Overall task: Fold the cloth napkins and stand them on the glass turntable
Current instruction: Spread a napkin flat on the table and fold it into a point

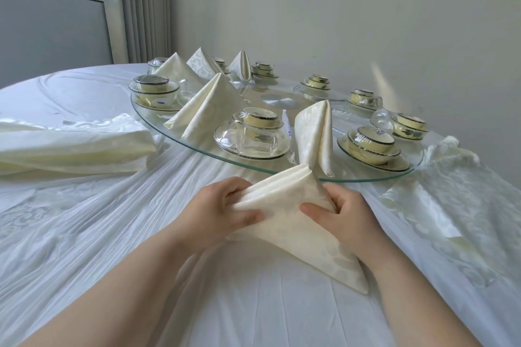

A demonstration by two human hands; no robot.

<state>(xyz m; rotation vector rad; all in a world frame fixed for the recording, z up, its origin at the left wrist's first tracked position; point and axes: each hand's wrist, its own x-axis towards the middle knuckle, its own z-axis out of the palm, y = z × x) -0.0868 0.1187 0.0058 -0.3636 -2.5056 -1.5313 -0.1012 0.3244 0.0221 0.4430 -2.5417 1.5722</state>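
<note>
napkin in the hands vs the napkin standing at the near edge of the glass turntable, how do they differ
The napkin in the hands lies low over the tablecloth, pinched by the left hand and right hand; the standing napkin is upright and untouched. The held one is off the glass turntable; the standing one is on it. Both are cream patterned cloth.

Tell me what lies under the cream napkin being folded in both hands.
Under the cream folded napkin lies the wrinkled white tablecloth. The patch directly beneath it is covered, so anything there stays hidden.
</note>
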